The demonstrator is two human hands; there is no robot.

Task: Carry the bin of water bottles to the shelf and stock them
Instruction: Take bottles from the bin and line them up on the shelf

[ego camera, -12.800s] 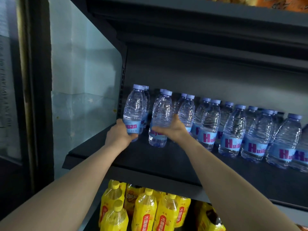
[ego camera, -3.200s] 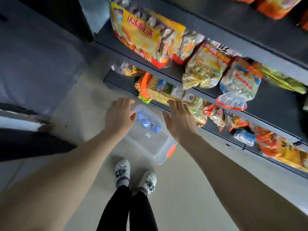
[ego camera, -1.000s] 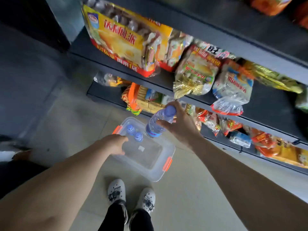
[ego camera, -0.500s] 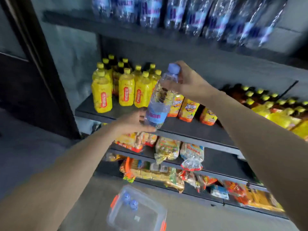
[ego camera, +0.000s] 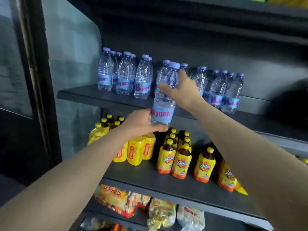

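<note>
Since half a second ago you have lifted the water bottle (ego camera: 164,99) from the level of the yellow drinks up to the front edge of the water shelf (ego camera: 86,95), and the bin on the floor has dropped out of the head view.

In that view, your right hand (ego camera: 182,92) wraps the bottle's upper body just below the cap, thumb across the front. Your left hand (ego camera: 141,125) cups the base and lower label, fingers curled under it. Both hands are closed on the same bottle, which stands nearly upright in the air, its base below the shelf edge and its cap level with the stocked bottles (ego camera: 125,75) behind.

Those bottles stand in rows along the far part of the shelf. A gap shows between the left group and the right group (ego camera: 223,90), partly hidden by the bottle you hold. Yellow drink bottles (ego camera: 173,157) fill the shelf below, and snack bags (ego camera: 160,212) the one under that.

You are in the placing step, with more bottles likely left in the bin. Next, raise the base clear of the edge, push the bottle far into that gap, and set it down upright without knocking its neighbours.
</note>
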